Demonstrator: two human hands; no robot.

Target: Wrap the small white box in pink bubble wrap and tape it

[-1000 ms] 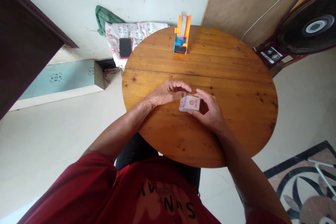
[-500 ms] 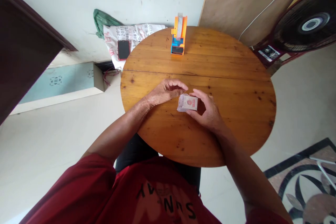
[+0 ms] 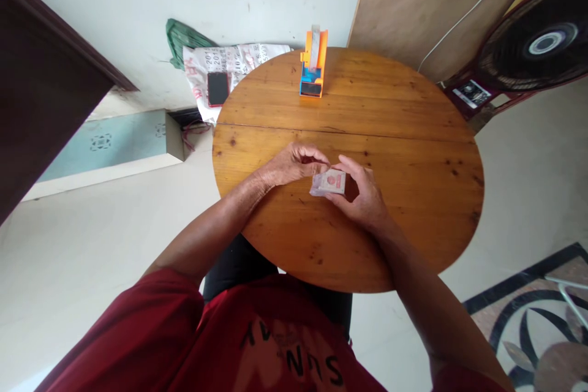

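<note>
A small pale box (image 3: 335, 180) with a red print is over the near middle of the round wooden table (image 3: 413, 196). Crinkled clear plastic wrap (image 3: 318, 184) covers it and sticks out at its left end. My right hand (image 3: 365, 199) grips the box from the right, thumb on the near edge and fingers on the far edge. At the box's far left corner, my left hand (image 3: 296, 164) has thumb and forefinger pinched together on the wrap. The exact pinch point is partly hidden by the fingers.
An orange and blue tape dispenser (image 3: 313, 67) with a roll of tape stands at the table's far edge. Beyond the table's left edge, a dark phone (image 3: 217, 89) lies on a printed white sack (image 3: 195, 67). A large fan (image 3: 542, 40) stands at the right.
My left hand has come slightly right and down, its thumb and forefinger closing at the box's corner. My right hand keeps its hold on the box.
</note>
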